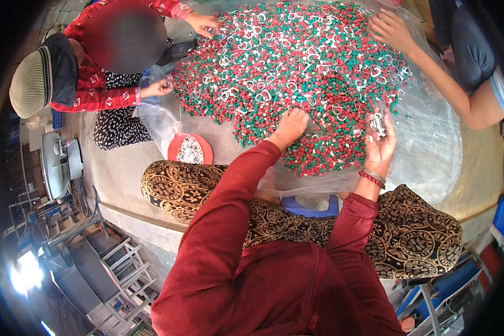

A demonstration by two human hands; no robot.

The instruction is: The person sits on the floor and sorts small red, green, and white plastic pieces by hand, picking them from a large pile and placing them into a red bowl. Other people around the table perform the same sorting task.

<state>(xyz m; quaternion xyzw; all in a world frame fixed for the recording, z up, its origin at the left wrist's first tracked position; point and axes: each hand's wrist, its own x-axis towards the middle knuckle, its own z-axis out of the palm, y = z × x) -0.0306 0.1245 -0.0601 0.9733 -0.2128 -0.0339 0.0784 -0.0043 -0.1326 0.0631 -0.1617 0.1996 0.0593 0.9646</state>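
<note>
A wide heap of small red, green and white pieces covers a clear plastic sheet, with many white open loops scattered through it. My left hand rests on the near part of the heap, fingers curled together; whatever they may pinch is hidden. At the heap's right edge, my right hand is turned palm up, its fingers wrapped round a small bunch of white loops. Red beads and a bangle circle that wrist.
An orange-red bowl with white loops stands left of my knees. A person in red sleeves works at the far left; another person's arm reaches in from the right. A blue stool shows between my legs.
</note>
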